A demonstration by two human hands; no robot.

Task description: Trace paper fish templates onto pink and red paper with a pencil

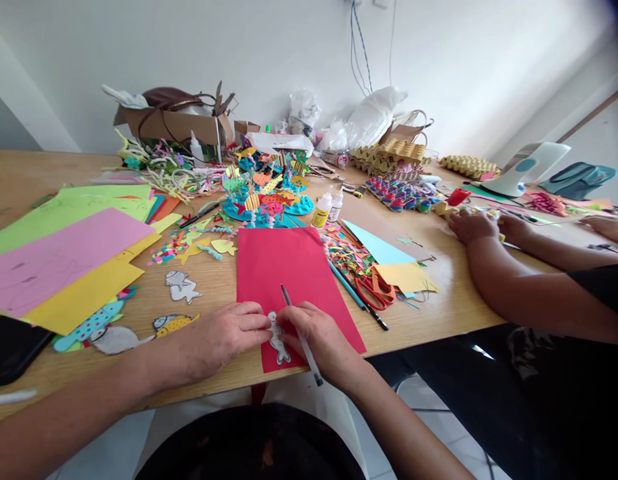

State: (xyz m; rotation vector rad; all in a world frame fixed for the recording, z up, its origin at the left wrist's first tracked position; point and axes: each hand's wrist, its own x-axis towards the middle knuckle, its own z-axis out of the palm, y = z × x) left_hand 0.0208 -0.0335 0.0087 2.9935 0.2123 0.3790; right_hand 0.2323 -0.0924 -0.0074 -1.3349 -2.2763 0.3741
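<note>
A red sheet of paper [289, 267] lies at the table's front edge before me. On its lower part rests a small white paper fish cutout [277, 339] with drawn lines. My left hand [239, 333] lies on the sheet with its fingers stretched out, fingertips at the cutout's left edge. From the right, my right hand [313, 333] touches the cutout with its fingertips. A pen [305, 347] is tucked between that hand's fingers, tilted, its tip pointing away from me. More fish cutouts [181, 287] lie on the wood left of the sheet.
Pink paper [79, 253] and yellow sheets pile up at left, near a black phone [13, 350]. Orange scissors [373, 292] and paper scraps lie right of the red sheet. Glue bottles [321, 208] and a blue fish model [269, 193] stand behind. Another person's hands [473, 227] work at right.
</note>
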